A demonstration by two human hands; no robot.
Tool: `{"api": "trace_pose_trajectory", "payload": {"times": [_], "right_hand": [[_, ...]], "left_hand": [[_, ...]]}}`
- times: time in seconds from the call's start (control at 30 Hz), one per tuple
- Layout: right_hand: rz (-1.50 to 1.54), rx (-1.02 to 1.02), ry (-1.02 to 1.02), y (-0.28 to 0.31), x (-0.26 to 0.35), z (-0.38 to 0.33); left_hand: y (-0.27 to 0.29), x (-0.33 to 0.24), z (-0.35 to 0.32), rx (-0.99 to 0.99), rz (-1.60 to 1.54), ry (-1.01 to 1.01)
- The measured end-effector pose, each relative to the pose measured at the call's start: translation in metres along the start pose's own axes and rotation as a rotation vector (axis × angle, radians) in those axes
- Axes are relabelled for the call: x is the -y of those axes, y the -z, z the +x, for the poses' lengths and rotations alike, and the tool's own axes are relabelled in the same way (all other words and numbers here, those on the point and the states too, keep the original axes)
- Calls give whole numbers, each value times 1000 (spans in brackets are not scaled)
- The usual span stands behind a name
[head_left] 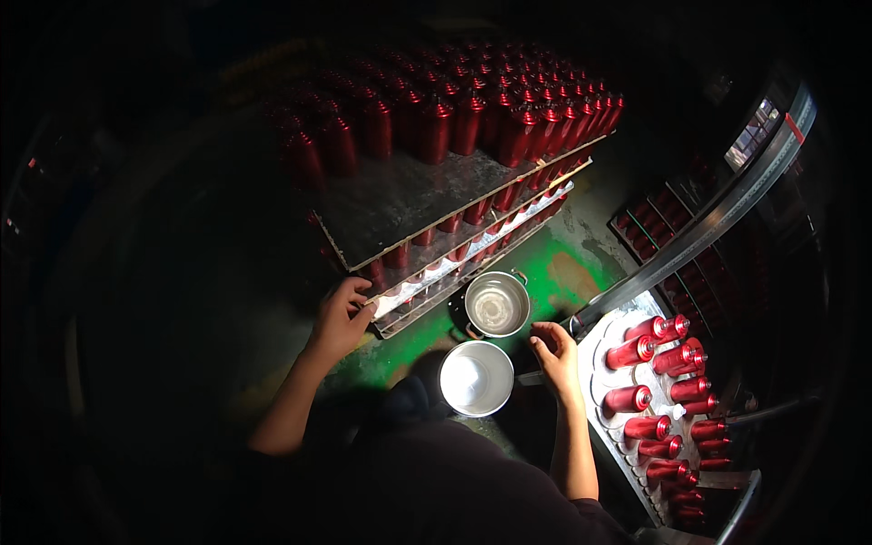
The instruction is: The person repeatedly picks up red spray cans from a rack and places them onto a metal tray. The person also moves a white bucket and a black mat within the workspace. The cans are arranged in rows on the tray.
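My left hand grips the near corner of a stack of flat grey boards, with red metal bottles standing on the top board and more between the layers. My right hand rests with curled fingers on the dark edge next to a metal work surface where several red bottles lie on their sides. I cannot tell whether this hand holds anything. Between my hands sit two round metal pots on the floor.
The floor is green and worn. A curved metal rail runs up to the right above the work surface. More red bottles stand in a rack behind it. The left side is dark.
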State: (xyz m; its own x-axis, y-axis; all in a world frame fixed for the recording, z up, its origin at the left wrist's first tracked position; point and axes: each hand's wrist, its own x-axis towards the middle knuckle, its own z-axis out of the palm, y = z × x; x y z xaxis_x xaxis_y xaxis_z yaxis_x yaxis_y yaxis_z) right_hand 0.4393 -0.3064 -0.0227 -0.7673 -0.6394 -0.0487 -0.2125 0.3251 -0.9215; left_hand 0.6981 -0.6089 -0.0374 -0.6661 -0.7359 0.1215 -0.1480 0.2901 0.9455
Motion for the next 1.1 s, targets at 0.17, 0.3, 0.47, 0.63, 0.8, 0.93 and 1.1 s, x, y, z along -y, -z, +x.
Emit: {"api": "trace_pose_trajectory", "payload": {"times": [0.17, 0.3, 0.47, 0.63, 0.8, 0.93, 1.1], "right_hand": [[-40, 130, 51, -41, 14, 18], [-99, 114, 72, -73, 29, 62], [-42, 143, 200, -159, 83, 149], [-170, 138, 518, -283, 149, 263], [-210, 104, 690, -400, 170, 370], [-152, 9, 607, -479, 163, 416], [97, -199, 468, -542, 182, 434]], "left_hand": [[60, 45, 57, -405, 80, -145], [100, 78, 150, -602, 176, -74], [134, 111, 271, -720, 189, -87], [132, 165, 363, -842, 108, -291], [149, 189, 380, -778, -37, -201], [167, 191, 336, -696, -72, -245], [202, 215, 279, -575, 267, -341]]}}
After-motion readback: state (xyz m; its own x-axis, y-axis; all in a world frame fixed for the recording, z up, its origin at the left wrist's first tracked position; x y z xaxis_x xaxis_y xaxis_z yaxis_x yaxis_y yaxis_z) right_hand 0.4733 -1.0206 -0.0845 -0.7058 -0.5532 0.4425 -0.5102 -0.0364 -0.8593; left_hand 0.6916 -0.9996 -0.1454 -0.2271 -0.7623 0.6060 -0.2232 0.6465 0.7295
